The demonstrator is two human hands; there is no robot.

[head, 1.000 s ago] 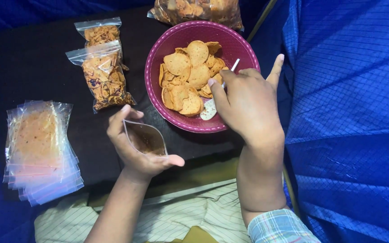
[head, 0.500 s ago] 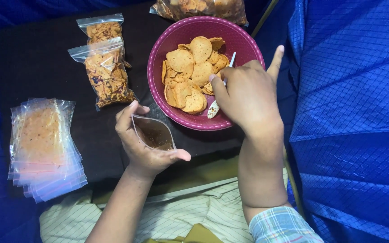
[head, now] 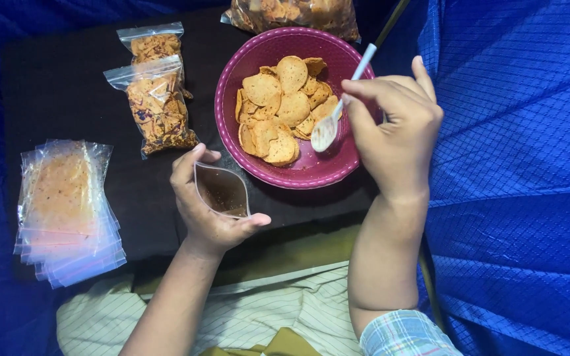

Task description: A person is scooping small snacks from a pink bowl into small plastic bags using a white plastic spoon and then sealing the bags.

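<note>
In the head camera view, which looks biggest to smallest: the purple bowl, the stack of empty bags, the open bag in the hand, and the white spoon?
1. Purple bowl.
2. Stack of empty bags, somewhat smaller than the bowl.
3. Open bag in the left hand.
4. White spoon in the right hand; it may sit nearer the camera, so this is slightly unsure.

Bowl (head: 311, 173) of chips (head: 278, 105) sits right of filled bags (head: 156, 99), behind open bag (head: 222, 191).

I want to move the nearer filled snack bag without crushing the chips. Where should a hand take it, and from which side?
Probably by the flat sealed strip at the top of the filled snack bag, coming from the far left side of the table. That strip is empty and flat, while the body below bulges with chips. The bowl crowds its right side, and the second filled bag lies just beyond it.
</note>
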